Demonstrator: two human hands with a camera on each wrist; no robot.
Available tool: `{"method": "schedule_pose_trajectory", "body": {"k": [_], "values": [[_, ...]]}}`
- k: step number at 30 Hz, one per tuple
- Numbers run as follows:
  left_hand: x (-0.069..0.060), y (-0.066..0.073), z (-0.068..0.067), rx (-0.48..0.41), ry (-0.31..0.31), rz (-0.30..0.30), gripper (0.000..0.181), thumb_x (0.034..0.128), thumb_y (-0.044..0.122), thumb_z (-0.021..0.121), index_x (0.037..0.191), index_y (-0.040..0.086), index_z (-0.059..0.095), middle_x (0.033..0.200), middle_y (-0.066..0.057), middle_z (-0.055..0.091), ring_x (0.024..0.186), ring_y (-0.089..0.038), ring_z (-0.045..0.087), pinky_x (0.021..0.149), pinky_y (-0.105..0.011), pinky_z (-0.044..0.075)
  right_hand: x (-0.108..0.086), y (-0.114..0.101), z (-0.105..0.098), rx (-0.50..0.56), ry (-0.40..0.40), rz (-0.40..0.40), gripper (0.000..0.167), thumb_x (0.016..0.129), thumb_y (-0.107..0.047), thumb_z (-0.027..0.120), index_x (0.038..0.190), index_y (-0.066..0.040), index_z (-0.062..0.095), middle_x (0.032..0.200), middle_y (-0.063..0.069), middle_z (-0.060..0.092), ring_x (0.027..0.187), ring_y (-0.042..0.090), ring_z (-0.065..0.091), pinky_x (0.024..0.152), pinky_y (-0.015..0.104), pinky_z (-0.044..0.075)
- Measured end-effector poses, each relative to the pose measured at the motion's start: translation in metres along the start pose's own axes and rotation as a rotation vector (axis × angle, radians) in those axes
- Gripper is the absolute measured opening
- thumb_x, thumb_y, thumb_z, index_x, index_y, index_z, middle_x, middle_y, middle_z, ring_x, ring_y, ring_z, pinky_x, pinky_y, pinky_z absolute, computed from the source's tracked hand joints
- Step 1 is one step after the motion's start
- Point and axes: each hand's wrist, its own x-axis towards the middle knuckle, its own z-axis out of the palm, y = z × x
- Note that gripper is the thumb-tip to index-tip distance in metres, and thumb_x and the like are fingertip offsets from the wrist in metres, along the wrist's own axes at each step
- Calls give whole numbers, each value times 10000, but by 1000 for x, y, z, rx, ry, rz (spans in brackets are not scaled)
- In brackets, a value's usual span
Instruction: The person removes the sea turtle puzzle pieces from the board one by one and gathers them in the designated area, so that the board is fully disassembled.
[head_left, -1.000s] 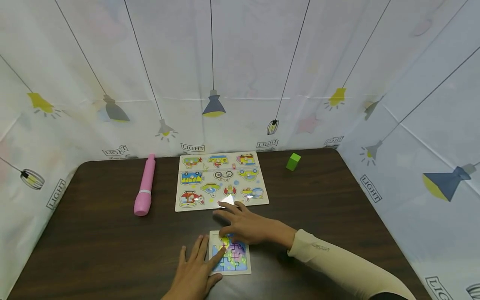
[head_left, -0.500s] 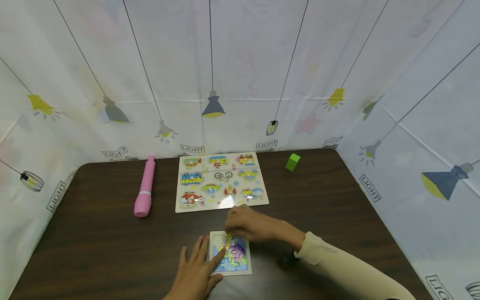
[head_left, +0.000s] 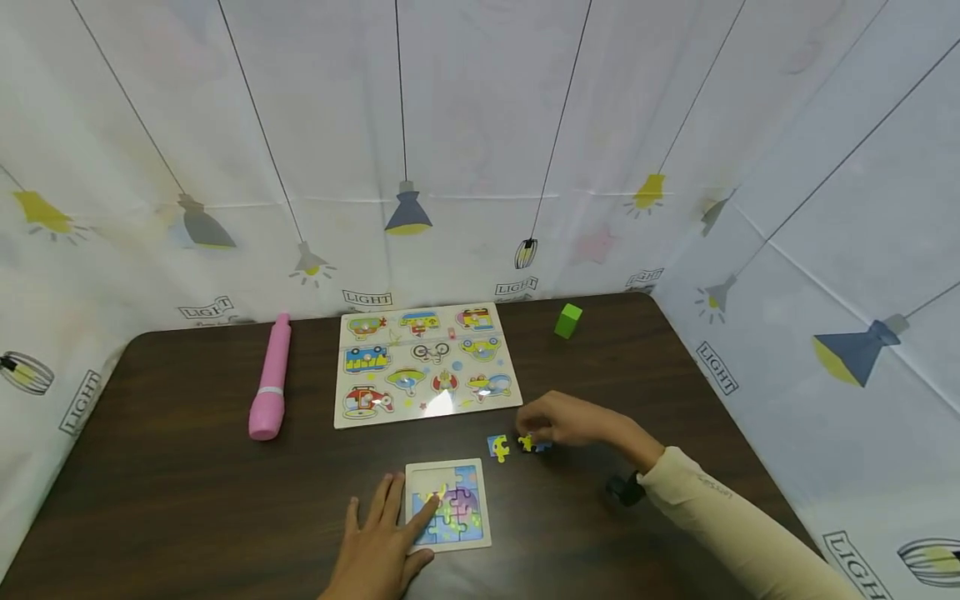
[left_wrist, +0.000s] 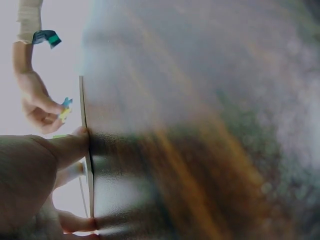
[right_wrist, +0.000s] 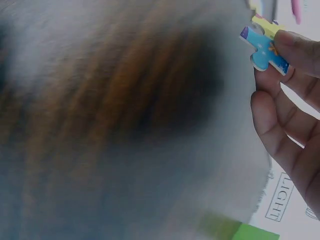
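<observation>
In the head view, we see the right hand (head_left: 566,418) low over the table (head_left: 187,467), pinching a blue-and-yellow piece (head_left: 527,442) just beside a loose piece (head_left: 498,447). We judge that a sideways sweep of the knuckles could knock that neighbour about. Our left hand (head_left: 378,537) lies with its fingers spread, gripping nothing, the index fingertip on the fitted pieces (head_left: 463,503) in the puzzle tray (head_left: 422,481); lopsided pressure there might skid the tray or lift a join.

In the left wrist view, we find a digit of the left hand against the tray's edge, not curled round it. Beyond, the blue-and-yellow piece shows at the right fingertips; it looks raised, though we cannot be sure it is off the table.

In the right wrist view, we have the piece narrowly held between thumb and fingers, its blue part jutting past the tips. So shallow a pinch, we think, could let it twist or drop. Whether the yellow part belongs to a second piece, we cannot tell.
</observation>
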Motion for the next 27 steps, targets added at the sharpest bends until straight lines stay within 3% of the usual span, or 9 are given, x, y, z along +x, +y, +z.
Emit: {"method": "schedule_pose_trajectory", "body": {"k": [9,18,23,27], "values": [[-2,1,-1,-1,-2,-8,618,935,486,703,1503,304,536,1606,-271,310,1479,-465,286,1019,-827,249,3,5,11,-167,66,-63,116,963,-27,682,984,-137,710,944,-27,621,797,59,511,701,269,480],[-1,3,-1,-1,-14,-6,618,944,495,688,1510,308,525,1606,-270,311,1483,-456,284,1019,-825,254,0,1,21,-326,153,3,148,934,-69,741,1062,-138,714,998,-10,640,857,118,561,703,312,506],[-2,3,0,-4,-10,-10,618,940,488,696,1507,307,529,1601,-273,319,1479,-460,290,1016,-824,259,3,-20,28,-448,264,-145,304,915,-145,781,1213,-132,721,1218,80,656,1099,249,599,844,415,536],[-2,4,-1,3,-20,-21,622,945,498,687,1514,312,520,1602,-274,319,1479,-470,286,1017,-823,260,16,-39,39,-429,225,-257,382,957,-232,747,1334,-213,690,1518,129,487,1427,389,387,1034,618,435]]}}
